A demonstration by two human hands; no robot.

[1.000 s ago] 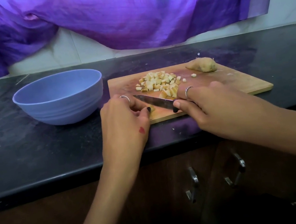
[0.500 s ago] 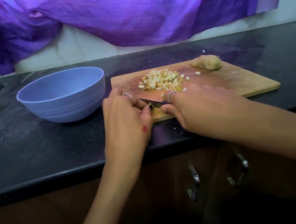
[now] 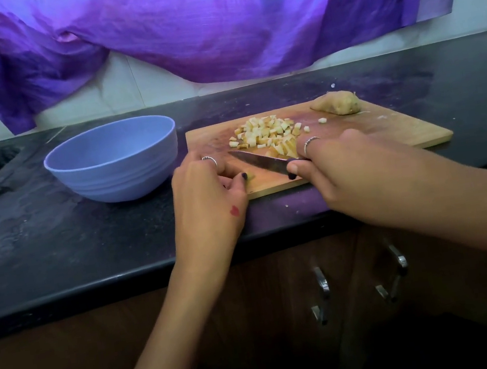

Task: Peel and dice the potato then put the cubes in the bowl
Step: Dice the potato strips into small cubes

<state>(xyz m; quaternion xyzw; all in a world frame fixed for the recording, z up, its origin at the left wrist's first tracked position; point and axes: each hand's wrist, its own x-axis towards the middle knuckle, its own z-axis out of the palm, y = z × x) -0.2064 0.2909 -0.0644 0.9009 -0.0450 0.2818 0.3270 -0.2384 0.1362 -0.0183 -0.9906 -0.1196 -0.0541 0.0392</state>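
Black stone counter (image 3: 55, 244) runs the width of the kitchen, with a purple cloth (image 3: 212, 24) draped over the pale wall behind it and brown cabinet doors below. On the counter sits a wooden cutting board (image 3: 402, 132), and just left of it, a blue bowl (image 3: 112, 162).

At the middle of the board lies a heap of potato cubes (image 3: 263, 132), a couple of loose ones straying to the right. At the far right corner of the board rests a potato piece (image 3: 336, 103), well apart from both hands.

The right hand (image 3: 357, 173) has its fingers curled round the handle of a knife (image 3: 259, 161); the blade points left and away, low over the board, its near end beside the nearest cubes. A ringed finger of that hand lies right up against the near right edge of the heap.

The left hand (image 3: 209, 199) rests at the board's near left corner, fingers curled down onto the wood just left of the blade. A small yellowish bit shows at its thumb tip, but whether the fingers pinch anything I cannot tell.
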